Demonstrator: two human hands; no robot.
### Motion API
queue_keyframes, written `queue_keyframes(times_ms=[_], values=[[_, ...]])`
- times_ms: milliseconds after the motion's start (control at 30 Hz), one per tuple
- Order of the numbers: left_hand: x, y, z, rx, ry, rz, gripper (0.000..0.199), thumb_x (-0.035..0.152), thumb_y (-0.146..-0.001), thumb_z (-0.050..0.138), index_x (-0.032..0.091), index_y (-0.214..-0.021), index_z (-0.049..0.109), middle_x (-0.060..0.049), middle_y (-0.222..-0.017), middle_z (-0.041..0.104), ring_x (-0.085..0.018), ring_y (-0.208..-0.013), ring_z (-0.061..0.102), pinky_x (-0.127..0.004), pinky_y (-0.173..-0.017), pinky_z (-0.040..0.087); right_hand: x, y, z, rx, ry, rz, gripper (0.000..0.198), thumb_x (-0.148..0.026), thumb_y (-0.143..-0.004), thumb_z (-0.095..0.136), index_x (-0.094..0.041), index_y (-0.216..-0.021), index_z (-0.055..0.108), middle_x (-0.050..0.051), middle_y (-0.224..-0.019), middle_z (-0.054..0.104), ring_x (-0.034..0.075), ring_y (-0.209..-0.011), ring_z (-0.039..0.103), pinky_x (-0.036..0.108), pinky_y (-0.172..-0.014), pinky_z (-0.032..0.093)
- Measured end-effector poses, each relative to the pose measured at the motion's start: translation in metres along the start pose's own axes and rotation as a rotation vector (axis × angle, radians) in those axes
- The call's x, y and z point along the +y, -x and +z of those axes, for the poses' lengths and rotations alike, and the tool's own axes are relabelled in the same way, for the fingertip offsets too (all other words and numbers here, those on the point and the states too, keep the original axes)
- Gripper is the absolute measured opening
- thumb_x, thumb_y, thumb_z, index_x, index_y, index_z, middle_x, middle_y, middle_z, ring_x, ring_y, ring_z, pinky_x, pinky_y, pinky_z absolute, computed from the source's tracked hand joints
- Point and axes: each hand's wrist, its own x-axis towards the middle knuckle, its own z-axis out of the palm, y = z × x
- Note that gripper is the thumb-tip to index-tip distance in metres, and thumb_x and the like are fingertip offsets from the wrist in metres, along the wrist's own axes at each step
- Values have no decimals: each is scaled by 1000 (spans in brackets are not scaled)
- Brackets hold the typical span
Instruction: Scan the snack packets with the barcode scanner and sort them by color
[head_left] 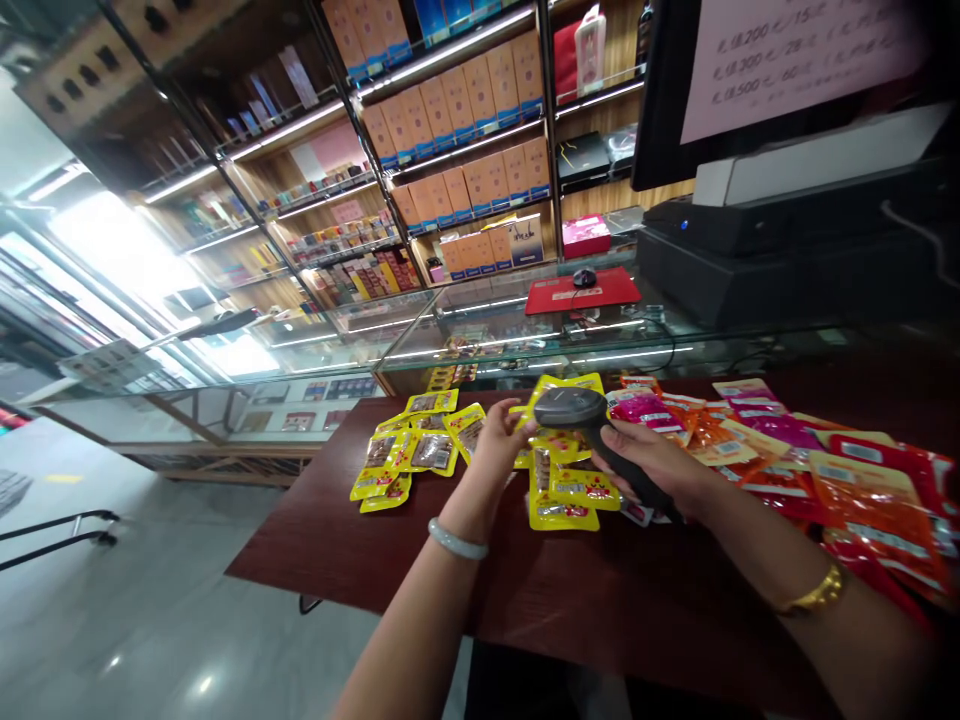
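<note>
Gripping a dark barcode scanner (pixel 592 425) by its handle, the right hand (pixel 651 458) has its fingers wrapped tight around the grip, a gold bracelet (pixel 817 592) on the wrist behind it. The scanner's head points toward the left hand and hangs just above the yellow packets near the middle of the bench (pixel 420 560). The left hand (pixel 504 432) reaches in from the near edge with a pale bangle (pixel 456 541) on the wrist; its fingertips close on the edge of a yellow packet (pixel 559 385) right beside the scanner head, though how firmly it pinches is hard to tell.

More yellow packets (pixel 409 455) lie spread flat toward the bench's far left corner, some overlapping, and a few rest just under the scanner. Orange and red packets (pixel 855 480) with some pink ones (pixel 645 410) are heaped along the right side of the bench, reaching its right edge.

Beyond the far edge stands a glass counter (pixel 480 330) carrying a red mat (pixel 581 292) with a mouse (pixel 584 277) on it. A dark till (pixel 787 260) with a screen sits to the right, and shelves of boxes (pixel 465 110) line the wall behind
</note>
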Motion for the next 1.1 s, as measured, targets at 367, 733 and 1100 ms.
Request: queue_keyframes(times_ms=[367, 733, 1100], values=[[-4, -5, -72, 352, -1323, -198, 79, 79, -72, 58, 13, -116, 63, -27, -131, 57, -45, -126, 47, -53, -103, 35, 9, -4, -2, -10, 30, 4, 46, -64, -79, 70, -20, -86, 54, -5, -64, 57, 6, -38, 44, 18, -34, 37], [-12, -18, -72, 218, -1207, -301, 80, 52, -70, 76, 10, -132, 48, -27, -122, 64, -40, -117, 59, -43, -92, 44, 11, -5, -1, -23, 63, 32, 46, -64, -80, 69, -21, -80, 51, -5, -64, 56, 5, -38, 43, 17, -34, 35], [-14, -14, -75, 218, -541, -157, 23, 40, -83, 59, 18, -77, 63, 3, -53, 54, -12, -47, 53, -22, -50, 39, 20, -6, 5, -112, 131, 59, 48, -67, -80, 67, -22, -85, 51, -7, -63, 53, 6, -41, 44, 18, -35, 36]])
